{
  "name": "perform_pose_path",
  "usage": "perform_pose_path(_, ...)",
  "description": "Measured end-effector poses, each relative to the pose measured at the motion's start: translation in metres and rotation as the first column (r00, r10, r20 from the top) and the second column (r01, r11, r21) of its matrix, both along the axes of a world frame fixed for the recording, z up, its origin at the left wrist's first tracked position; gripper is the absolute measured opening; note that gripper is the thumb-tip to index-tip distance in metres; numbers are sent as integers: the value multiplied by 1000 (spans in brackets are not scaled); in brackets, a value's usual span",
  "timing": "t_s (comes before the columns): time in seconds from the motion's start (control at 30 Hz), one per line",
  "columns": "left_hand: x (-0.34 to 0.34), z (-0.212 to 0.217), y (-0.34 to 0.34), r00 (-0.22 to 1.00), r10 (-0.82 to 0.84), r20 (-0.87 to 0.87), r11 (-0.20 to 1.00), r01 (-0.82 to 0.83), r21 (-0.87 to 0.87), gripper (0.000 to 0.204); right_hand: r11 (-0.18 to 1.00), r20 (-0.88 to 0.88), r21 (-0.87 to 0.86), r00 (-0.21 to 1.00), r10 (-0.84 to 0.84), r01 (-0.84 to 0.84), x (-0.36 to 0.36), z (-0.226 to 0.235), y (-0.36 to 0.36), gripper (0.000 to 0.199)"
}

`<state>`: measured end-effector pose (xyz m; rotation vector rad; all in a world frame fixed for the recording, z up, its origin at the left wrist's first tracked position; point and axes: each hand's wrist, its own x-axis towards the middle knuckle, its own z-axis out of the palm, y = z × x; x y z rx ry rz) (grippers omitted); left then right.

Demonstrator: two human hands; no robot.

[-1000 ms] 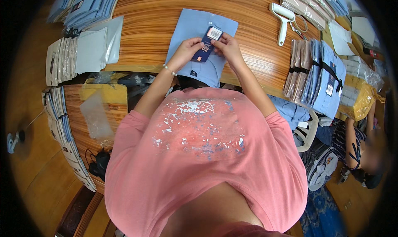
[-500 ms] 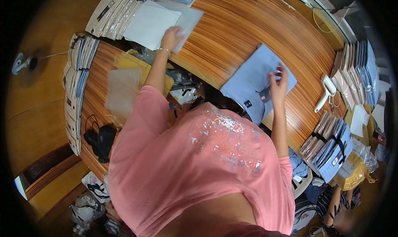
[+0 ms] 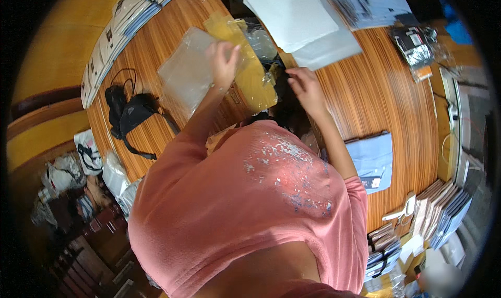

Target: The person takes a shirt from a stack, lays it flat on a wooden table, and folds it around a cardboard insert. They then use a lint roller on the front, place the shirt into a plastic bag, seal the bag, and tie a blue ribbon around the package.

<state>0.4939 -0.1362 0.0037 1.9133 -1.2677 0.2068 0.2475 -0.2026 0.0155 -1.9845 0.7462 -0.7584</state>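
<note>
Over the edge of a stack of clear plastic bags (image 3: 183,68), my left hand (image 3: 224,66) has its fingers apart and is slightly blurred. I cannot tell whether it touches the top bag. Beside the stack lies a crumpled yellow plastic wrapper (image 3: 255,87). My right hand (image 3: 308,89) is at the edge of the right-hand tabletop, fingers loosely spread and nothing in them. White paper sheets (image 3: 287,16) on a translucent sheet (image 3: 334,50) lie just beyond it. A folded blue shirt (image 3: 373,160) with a dark tag rests right of my right forearm.
A gap with plastic (image 3: 261,45) in it runs between the two tabletops. Packed shirts (image 3: 112,37) line the far left edge; blue garments (image 3: 376,6) lie at the back. A black bag with a strap (image 3: 138,115), a white lint roller (image 3: 402,209) and shirt stacks (image 3: 438,214) sit around.
The view has turned left. My left hand has gone from the white paper sheets to the clear bags. My right hand has left the blue shirt, which now lies folded smaller, and moved left.
</note>
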Motion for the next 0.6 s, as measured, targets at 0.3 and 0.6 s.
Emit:
perform_pose_path(0.3,85,-54,75,867,105,-488,956,47,289,21,845,111,-281,859,499,-455,144,-32,36,23)
perform_pose_path(0.6,55,48,44,849,60,-526,997,-78,-12,15,858,172,265,897,408,-441,166,-35,40,34)
